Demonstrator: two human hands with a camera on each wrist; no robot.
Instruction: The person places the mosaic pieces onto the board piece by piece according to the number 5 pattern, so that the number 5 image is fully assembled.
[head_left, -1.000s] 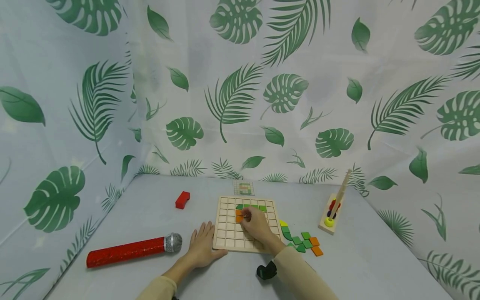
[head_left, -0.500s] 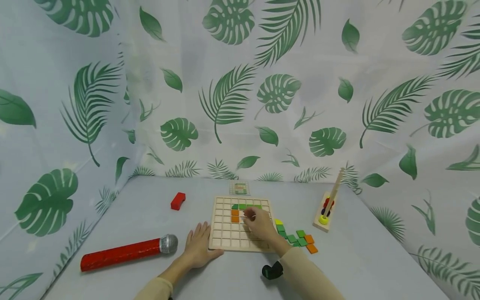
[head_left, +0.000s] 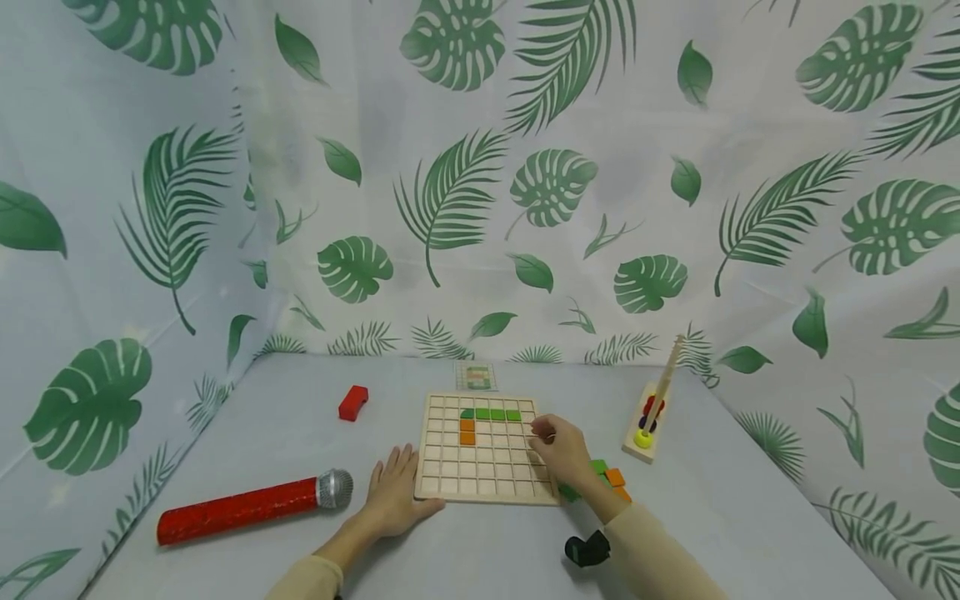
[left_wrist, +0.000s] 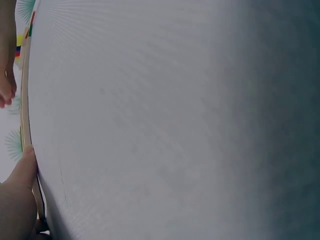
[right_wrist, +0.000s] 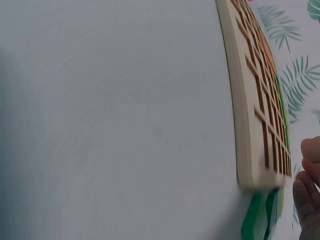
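A wooden grid board (head_left: 442, 485) lies on the table. Two orange tiles (head_left: 467, 432), a dark green tile with a rounded corner (head_left: 468, 413) and a row of light green tiles (head_left: 498, 415) sit in its cells. My left hand (head_left: 393, 497) rests with spread fingers at the board's left side, its thumb (left_wrist: 26, 167) along the near edge. Above the board's right edge is my right hand (head_left: 566, 452), fingers loosely bent; no tile shows between them. Loose green and orange tiles (head_left: 615, 477) lie right of the board, partly hidden by that hand.
A red microphone (head_left: 247, 510) lies at the left, with a red block (head_left: 353, 403) behind it. A pattern card (head_left: 476, 377) is beyond the board. On the right stands a wooden bead toy (head_left: 639, 450). A small black object (head_left: 587, 549) is beside the right forearm.
My right hand has moved right, from over the orange tiles to the board's right edge, uncovering the green row. The left hand stays on the board's side. The head view has shifted slightly.
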